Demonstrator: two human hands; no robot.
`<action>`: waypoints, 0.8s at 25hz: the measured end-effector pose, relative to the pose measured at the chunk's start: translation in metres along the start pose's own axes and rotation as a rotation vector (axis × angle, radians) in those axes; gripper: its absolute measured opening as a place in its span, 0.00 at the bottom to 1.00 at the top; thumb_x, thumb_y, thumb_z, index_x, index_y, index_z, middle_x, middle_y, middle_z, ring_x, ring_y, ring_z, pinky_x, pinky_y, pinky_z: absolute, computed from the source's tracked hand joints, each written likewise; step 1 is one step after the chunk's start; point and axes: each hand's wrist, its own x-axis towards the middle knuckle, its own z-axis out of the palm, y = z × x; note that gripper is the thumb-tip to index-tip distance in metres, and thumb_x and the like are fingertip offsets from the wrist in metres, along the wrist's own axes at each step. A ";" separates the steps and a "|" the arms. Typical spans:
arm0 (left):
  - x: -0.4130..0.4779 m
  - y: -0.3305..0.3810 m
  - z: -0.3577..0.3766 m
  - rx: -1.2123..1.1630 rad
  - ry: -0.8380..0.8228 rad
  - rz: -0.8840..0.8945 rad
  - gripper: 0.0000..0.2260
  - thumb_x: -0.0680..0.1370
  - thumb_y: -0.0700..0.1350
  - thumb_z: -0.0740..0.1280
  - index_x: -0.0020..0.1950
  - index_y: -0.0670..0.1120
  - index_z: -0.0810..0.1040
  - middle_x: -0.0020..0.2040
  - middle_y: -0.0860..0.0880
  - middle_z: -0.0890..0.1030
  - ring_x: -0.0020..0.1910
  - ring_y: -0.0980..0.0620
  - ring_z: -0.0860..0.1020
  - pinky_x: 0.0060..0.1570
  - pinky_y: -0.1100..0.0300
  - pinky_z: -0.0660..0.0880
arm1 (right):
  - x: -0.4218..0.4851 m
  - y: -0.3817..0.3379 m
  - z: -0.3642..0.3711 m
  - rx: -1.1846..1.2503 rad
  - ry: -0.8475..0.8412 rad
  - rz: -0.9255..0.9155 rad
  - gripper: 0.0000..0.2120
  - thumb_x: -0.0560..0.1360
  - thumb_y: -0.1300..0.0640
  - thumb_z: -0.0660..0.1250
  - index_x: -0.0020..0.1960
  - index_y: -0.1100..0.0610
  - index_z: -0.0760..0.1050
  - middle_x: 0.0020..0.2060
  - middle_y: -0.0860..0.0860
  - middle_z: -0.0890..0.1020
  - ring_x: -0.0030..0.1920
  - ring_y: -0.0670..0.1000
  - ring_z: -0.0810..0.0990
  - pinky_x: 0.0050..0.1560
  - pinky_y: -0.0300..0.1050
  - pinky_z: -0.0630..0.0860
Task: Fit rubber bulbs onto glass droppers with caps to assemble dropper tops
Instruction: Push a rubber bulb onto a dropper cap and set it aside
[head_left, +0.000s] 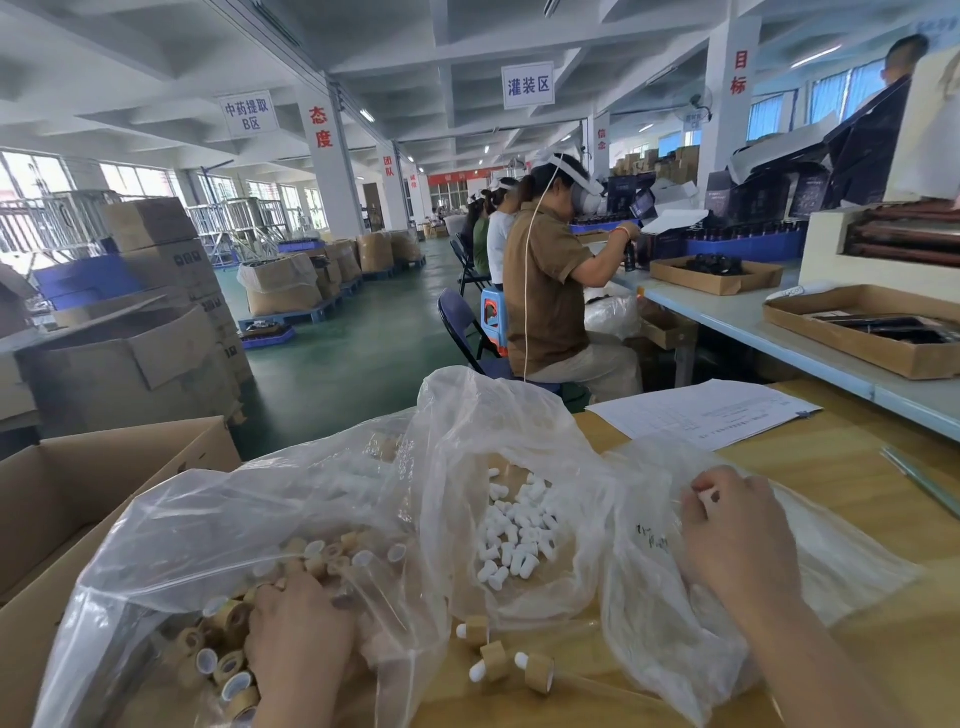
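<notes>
1. Two hands are seen over one wooden surface (857, 467), on which three clear plastic bags are spread.
2. The left hand (298, 623) is sunk into the left bag (171, 545), which is set inside one open cardboard box (78, 483). Its fingers are buried among the tan caps (228, 623), so it cannot be told whether anything is gripped.
3. The caps are too many to be counted. Several are turned with their white linings upward.
4. The middle bag (467, 415) is stood open on the surface. A heap of white rubber bulbs (514, 545), several dozen at least, is seen through its film.
5. The right hand (737, 535) is laid on the right bag (649, 597) with its fingers curled. A small pale piece is glimpsed at the fingertips, but it cannot be told whether it is pinched.
6. Three assembled dropper tops (491, 660) are laid on the surface just in front of the middle bag, between the other two bags. On each, a white bulb is seen poking out of a tan cap, and the glass tubes are only faintly made out.
7. One printed sheet of paper (701, 410) is laid at the far edge of the surface, and one thin greenish stick (919, 483) is laid to the right.
</notes>
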 end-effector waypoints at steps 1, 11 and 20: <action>0.000 0.000 0.000 -0.005 0.003 0.003 0.21 0.74 0.49 0.65 0.63 0.41 0.68 0.63 0.36 0.70 0.61 0.37 0.70 0.59 0.50 0.68 | 0.000 -0.002 0.000 0.086 0.073 -0.046 0.05 0.78 0.56 0.64 0.52 0.57 0.75 0.47 0.54 0.74 0.44 0.55 0.73 0.43 0.50 0.73; -0.011 0.019 0.008 0.031 -0.016 0.033 0.14 0.76 0.47 0.56 0.60 0.43 0.67 0.61 0.41 0.74 0.63 0.39 0.68 0.62 0.49 0.65 | -0.056 -0.051 0.015 0.266 0.102 -0.701 0.12 0.73 0.69 0.68 0.54 0.60 0.73 0.44 0.50 0.77 0.41 0.48 0.77 0.44 0.37 0.73; -0.063 0.056 0.014 -0.379 0.242 0.649 0.14 0.76 0.52 0.64 0.33 0.51 0.67 0.27 0.53 0.74 0.25 0.57 0.72 0.25 0.60 0.68 | -0.055 -0.035 0.042 -0.043 -0.361 -0.537 0.18 0.81 0.41 0.50 0.69 0.44 0.62 0.51 0.45 0.79 0.45 0.45 0.79 0.44 0.42 0.76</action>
